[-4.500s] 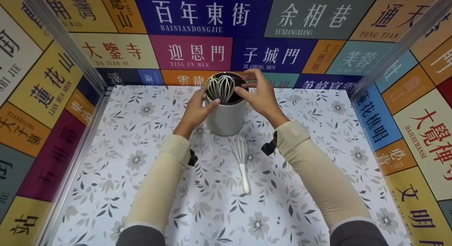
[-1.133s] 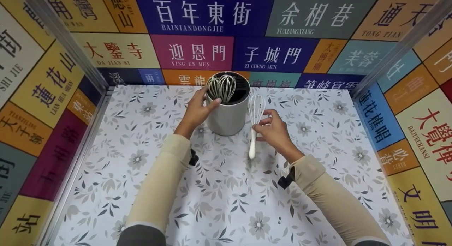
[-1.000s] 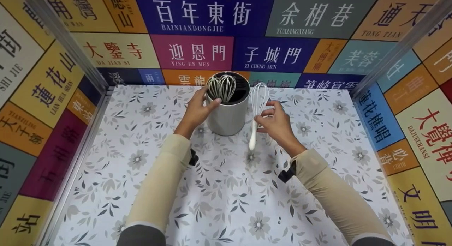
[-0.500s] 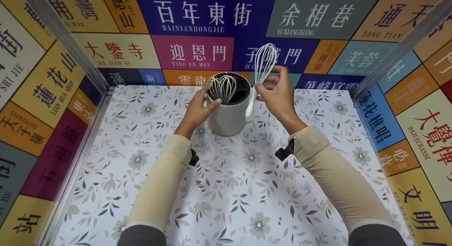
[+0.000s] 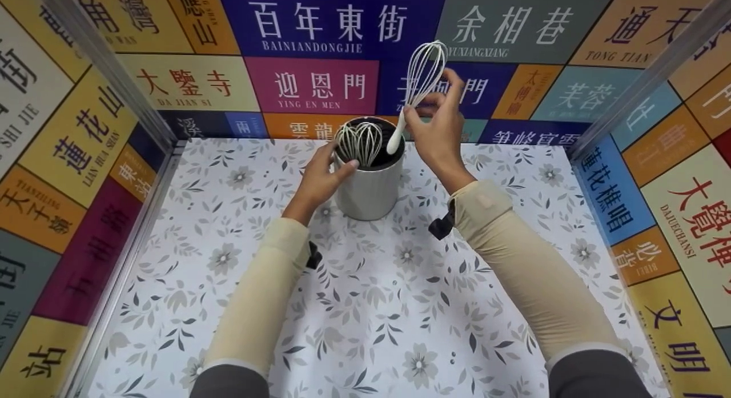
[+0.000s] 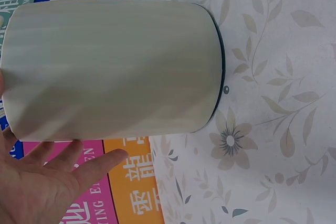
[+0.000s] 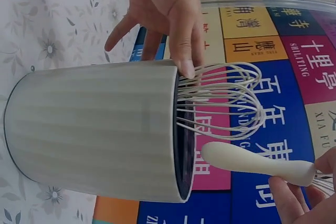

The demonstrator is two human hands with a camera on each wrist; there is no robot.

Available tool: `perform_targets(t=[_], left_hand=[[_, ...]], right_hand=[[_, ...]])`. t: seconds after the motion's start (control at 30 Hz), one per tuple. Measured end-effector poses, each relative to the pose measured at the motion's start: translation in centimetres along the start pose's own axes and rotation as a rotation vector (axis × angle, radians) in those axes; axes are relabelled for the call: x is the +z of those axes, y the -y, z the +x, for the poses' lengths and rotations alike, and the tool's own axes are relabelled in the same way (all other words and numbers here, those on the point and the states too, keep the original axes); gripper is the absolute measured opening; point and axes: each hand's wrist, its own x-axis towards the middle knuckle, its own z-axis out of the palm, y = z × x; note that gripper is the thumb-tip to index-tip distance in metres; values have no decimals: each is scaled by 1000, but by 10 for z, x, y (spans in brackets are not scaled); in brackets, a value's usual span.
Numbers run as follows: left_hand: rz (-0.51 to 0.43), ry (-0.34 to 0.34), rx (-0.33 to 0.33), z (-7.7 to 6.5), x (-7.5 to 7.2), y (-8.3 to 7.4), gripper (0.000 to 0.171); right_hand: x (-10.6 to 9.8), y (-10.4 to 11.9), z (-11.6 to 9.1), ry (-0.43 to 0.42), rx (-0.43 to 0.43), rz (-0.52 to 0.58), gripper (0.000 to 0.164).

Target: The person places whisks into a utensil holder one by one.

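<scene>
A grey-white ribbed utensil holder (image 5: 368, 192) with a dark inside stands upright on the table. Two whisks (image 5: 365, 141) sit in its left part, wire loops up and handles hidden. My left hand (image 5: 318, 178) grips the holder's left side by the rim, thumb in front and some fingers behind; one finger is spread off the wall in the left wrist view. Above the holder's right side, my right hand (image 5: 440, 127) pinches a third white whisk (image 5: 396, 140) near the top of its handle. That whisk tilts, loops up, its handle end (image 7: 215, 155) just above the opening in the right wrist view.
The table (image 5: 342, 329) has a white cloth with grey flowers and leaves. Printed panels (image 5: 311, 87) with coloured blocks and lettering stand behind the holder and at both sides, with clear rails (image 5: 114, 67) at the corners.
The third whisk lay on the table in front of the holder; my right hand picked it up, raised it and brought it left over the opening. My left hand stays at the holder.
</scene>
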Motion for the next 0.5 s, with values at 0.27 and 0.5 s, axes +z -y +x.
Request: perform_targets(t=[0.27,0.5], left_hand=[[5,5,7,-1,0,0,76],[11,15,4,0,-1,-1,78]], right_hand=[[16,-16,-6,70,-38,-55,85],[26,-27,-13,149,-56,-70,89]])
